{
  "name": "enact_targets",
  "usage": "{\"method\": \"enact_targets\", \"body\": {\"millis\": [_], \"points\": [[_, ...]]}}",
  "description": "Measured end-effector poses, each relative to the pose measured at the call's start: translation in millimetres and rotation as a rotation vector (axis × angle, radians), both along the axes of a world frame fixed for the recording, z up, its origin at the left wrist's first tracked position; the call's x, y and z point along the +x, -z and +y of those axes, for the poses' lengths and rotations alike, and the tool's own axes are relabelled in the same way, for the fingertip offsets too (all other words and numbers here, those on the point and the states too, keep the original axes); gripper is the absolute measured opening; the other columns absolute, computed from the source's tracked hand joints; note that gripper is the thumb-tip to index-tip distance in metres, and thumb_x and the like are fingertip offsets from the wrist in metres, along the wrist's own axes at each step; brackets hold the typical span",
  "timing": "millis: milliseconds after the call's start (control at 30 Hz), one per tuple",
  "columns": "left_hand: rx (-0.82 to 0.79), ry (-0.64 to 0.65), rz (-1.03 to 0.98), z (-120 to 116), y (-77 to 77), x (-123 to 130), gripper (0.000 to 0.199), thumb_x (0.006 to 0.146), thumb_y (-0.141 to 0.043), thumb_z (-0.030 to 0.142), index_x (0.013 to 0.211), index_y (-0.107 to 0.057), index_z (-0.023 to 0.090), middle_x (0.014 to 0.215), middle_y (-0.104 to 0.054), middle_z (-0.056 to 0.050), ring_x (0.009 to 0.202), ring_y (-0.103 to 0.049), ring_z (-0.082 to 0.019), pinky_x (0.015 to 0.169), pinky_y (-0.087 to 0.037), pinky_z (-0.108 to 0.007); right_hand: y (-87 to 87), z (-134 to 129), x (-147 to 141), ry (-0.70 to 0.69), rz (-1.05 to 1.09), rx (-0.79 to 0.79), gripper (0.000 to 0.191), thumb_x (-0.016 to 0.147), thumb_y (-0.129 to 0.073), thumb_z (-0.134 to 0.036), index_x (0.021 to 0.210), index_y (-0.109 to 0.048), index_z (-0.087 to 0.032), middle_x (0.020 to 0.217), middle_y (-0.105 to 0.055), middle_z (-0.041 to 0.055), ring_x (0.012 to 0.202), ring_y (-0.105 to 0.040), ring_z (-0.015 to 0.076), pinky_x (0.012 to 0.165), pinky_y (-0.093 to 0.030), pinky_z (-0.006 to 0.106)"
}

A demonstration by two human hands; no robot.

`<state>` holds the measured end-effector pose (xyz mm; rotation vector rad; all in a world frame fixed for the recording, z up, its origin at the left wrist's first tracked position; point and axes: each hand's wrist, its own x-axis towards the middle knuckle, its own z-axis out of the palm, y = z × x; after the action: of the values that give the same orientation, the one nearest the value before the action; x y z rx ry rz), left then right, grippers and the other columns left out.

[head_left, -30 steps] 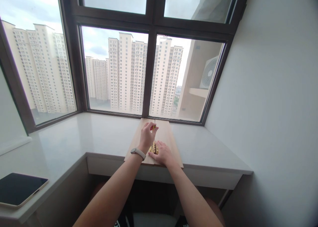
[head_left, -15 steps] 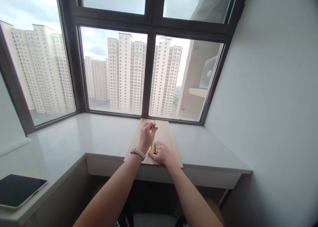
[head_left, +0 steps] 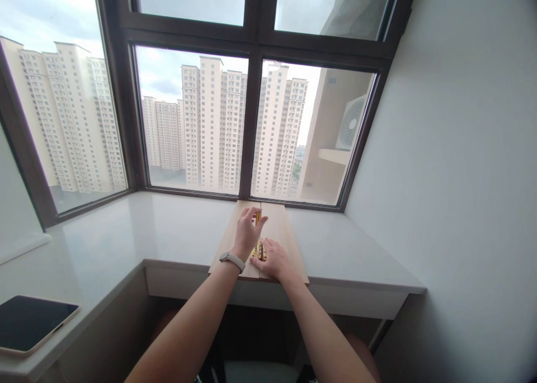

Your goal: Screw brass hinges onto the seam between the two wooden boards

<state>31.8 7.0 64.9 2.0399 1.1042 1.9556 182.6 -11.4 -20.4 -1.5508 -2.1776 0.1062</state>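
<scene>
My left hand is raised over the wooden boards, its thumb and fingers closed on a slim yellow-and-dark stick held upright. Below it, a cluster of small yellow pieces with dark bands sits on the boards near their front. My right hand curves around that cluster, thumb on the near side and fingertips on the far side. The exact kind of these pieces is too small to tell. A watch with a pale strap is on my left wrist.
Two pale wooden boards lie side by side on a white counter below a dark-framed window. A tablet with a dark screen rests at the far left. A white wall rises on the right.
My left thumb and fingertips have shifted slightly on the stick, showing a little more of its yellow side. My right hand stays at the cluster.
</scene>
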Motion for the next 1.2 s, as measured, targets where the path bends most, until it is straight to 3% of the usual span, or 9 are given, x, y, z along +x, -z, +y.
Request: {"method": "enact_targets", "body": {"millis": [167, 367, 667, 900, 1200], "points": [[-0.012, 0.011, 0.002, 1.4, 0.9, 0.1, 0.011, 0.096, -0.064, 0.026, 0.107, -0.067, 0.024, 0.102, -0.067, -0.006, 0.080, -0.067, -0.018, 0.074, -0.058, -0.034, 0.4, 0.7, -0.3, -0.001, -0.008, 0.012, 0.078, 0.082, -0.067, -0.059, 0.150, -0.050, -0.023, 0.153, -0.050, 0.0133, 0.141, -0.045, 0.0325, 0.118, -0.032, 0.043], [-0.020, 0.064, 0.011, 3.5, 1.8, 0.8, 0.021, 0.100, -0.055, 0.023, 0.119, -0.066, 0.025, 0.103, -0.070, -0.007, 0.086, -0.069, -0.020, 0.077, -0.060, -0.035, -0.7, 0.0, 0.2, -0.008, -0.004, 0.017, 0.076, 0.082, -0.068, -0.059, 0.148, -0.052, -0.024, 0.151, -0.053, 0.0128, 0.140, -0.047, 0.0320, 0.117, -0.034, 0.042], [-0.007, -0.002, -0.002, 2.0, 1.2, -0.2, 0.012, 0.093, -0.068, 0.026, 0.105, -0.069, 0.024, 0.102, -0.066, -0.006, 0.078, -0.066, -0.018, 0.075, -0.059, -0.034, 1.2, 1.2, -0.1, 0.005, -0.004, 0.009, 0.081, 0.082, -0.067, -0.060, 0.151, -0.049, -0.022, 0.155, -0.049, 0.0131, 0.143, -0.043, 0.0325, 0.120, -0.032, 0.043], [-0.016, 0.012, -0.002, 6.7, 3.0, -0.3, 0.026, 0.097, -0.060, 0.020, 0.121, -0.066, 0.026, 0.099, -0.069, -0.007, 0.083, -0.069, -0.019, 0.076, -0.059, -0.035, -0.6, -0.1, 0.7, 0.002, -0.005, -0.001, 0.081, 0.082, -0.066, -0.061, 0.152, -0.049, -0.022, 0.156, -0.049, 0.0128, 0.143, -0.044, 0.0321, 0.120, -0.032, 0.042], [-0.018, 0.009, 0.004, 3.7, 1.5, -0.6, 0.016, 0.091, -0.072, 0.028, 0.106, -0.068, 0.024, 0.106, -0.066, -0.006, 0.079, -0.067, -0.017, 0.073, -0.060, -0.033, -0.9, -0.1, 0.3, -0.002, 0.001, 0.001, 0.079, 0.082, -0.068, -0.059, 0.151, -0.050, -0.023, 0.154, -0.050, 0.0124, 0.142, -0.044, 0.0324, 0.119, -0.031, 0.042]]}}
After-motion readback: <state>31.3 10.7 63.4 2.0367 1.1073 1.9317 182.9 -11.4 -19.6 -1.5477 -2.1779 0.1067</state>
